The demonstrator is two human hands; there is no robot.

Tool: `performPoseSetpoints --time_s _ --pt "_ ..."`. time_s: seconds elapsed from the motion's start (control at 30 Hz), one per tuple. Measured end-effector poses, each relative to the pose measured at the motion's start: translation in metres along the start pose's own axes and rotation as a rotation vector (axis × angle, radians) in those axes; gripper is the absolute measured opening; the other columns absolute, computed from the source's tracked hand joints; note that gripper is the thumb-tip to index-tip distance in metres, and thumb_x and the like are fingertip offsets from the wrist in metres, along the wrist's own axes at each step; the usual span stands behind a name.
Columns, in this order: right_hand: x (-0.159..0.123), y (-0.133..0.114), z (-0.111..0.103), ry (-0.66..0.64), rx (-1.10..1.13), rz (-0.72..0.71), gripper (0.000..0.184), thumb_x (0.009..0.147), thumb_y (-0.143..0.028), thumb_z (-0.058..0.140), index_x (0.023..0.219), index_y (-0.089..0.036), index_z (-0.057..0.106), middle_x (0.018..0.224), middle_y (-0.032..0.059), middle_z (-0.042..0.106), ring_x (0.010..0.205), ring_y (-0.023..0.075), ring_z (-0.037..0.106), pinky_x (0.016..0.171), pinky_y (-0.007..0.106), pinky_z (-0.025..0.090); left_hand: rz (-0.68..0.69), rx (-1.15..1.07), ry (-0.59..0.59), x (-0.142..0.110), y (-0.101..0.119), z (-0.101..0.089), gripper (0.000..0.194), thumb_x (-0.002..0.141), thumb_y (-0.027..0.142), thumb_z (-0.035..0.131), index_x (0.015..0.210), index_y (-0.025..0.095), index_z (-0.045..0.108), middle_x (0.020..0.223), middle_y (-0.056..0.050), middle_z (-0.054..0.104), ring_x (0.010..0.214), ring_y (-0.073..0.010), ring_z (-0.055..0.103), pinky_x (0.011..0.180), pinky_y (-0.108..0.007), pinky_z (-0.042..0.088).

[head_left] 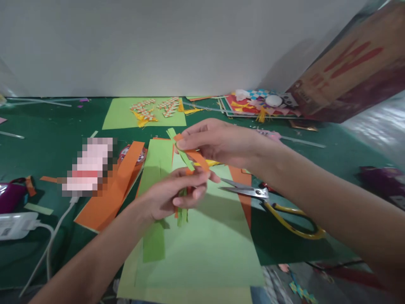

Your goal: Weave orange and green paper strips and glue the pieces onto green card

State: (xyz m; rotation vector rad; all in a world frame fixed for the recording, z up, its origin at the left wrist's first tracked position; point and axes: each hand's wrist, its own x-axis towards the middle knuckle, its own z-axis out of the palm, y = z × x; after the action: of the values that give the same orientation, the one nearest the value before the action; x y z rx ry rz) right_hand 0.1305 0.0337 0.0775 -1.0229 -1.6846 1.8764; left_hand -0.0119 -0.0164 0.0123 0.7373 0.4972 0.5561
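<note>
Orange and green paper strips (200, 159) stretch between my two hands above a stack of light green paper (205, 249). My right hand (218, 139) pinches their upper ends between thumb and fingers. Below it, my left hand (182, 190) is closed on the lower part, and several strip ends hang beneath its fingers. How the strips cross inside the left hand is hidden. Scissors with yellow handles (261, 193) lie to the right, blades parted and pointing toward my left hand.
Orange paper pieces (104, 202) and a blurred-out phone-like object (90, 166) with a white cable lie left. Woven paper pieces with yellow tassels (142, 112) rest on green paper at the back. A brown paper bag (354, 63) leans at the right rear.
</note>
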Motion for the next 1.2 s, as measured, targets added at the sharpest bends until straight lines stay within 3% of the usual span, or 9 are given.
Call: performPoseSetpoints --time_s 0.2,0.43,0.6,0.83,1.2 --pt "-0.023 0.002 -0.007 0.053 -0.084 -0.098 0.030 0.082 -0.027 0.065 0.058 -0.017 0.051 0.057 -0.0036 0.047 0.054 0.0065 0.043 0.053 0.022 0.037 0.203 -0.017 0.193 0.002 0.004 0.007 0.014 0.075 0.019 0.061 0.063 0.012 0.060 0.052 0.004 0.052 0.030 0.0022 0.022 0.036 -0.016 0.018" --pt "-0.029 0.013 -0.014 0.237 -0.268 -0.154 0.037 0.078 -0.042 0.069 0.057 -0.018 0.051 0.055 -0.0045 0.041 0.052 0.0065 0.036 0.048 0.025 0.027 0.280 0.051 0.277 0.005 0.005 0.009 0.038 0.080 0.029 0.066 0.048 0.012 0.054 0.040 0.007 0.039 0.029 0.0019 0.021 0.036 -0.015 0.019" --pt "-0.029 0.016 -0.012 0.250 -0.315 -0.179 0.036 0.079 -0.041 0.068 0.056 -0.017 0.052 0.055 -0.0042 0.041 0.052 0.0063 0.034 0.049 0.025 0.025 0.284 0.076 0.287 0.007 0.004 0.009 0.041 0.077 0.032 0.071 0.046 0.013 0.051 0.035 0.009 0.032 0.029 0.0018 0.019 0.036 -0.014 0.018" --pt "-0.029 0.016 -0.011 0.258 -0.334 -0.184 0.032 0.082 -0.031 0.065 0.055 -0.017 0.052 0.055 -0.0045 0.043 0.052 0.0060 0.036 0.051 0.025 0.027 0.314 0.071 0.247 0.008 0.004 0.009 0.041 0.067 0.033 0.079 0.046 0.013 0.050 0.037 0.009 0.037 0.029 0.0030 0.021 0.037 -0.013 0.018" --pt "-0.032 0.014 -0.013 0.300 -0.401 -0.190 0.034 0.078 -0.040 0.069 0.056 -0.017 0.055 0.054 -0.0043 0.041 0.051 0.0056 0.035 0.048 0.025 0.025 0.344 0.051 0.282 0.009 0.003 0.007 0.038 0.070 0.030 0.078 0.049 0.012 0.051 0.041 0.009 0.038 0.031 0.0034 0.022 0.037 -0.012 0.022"
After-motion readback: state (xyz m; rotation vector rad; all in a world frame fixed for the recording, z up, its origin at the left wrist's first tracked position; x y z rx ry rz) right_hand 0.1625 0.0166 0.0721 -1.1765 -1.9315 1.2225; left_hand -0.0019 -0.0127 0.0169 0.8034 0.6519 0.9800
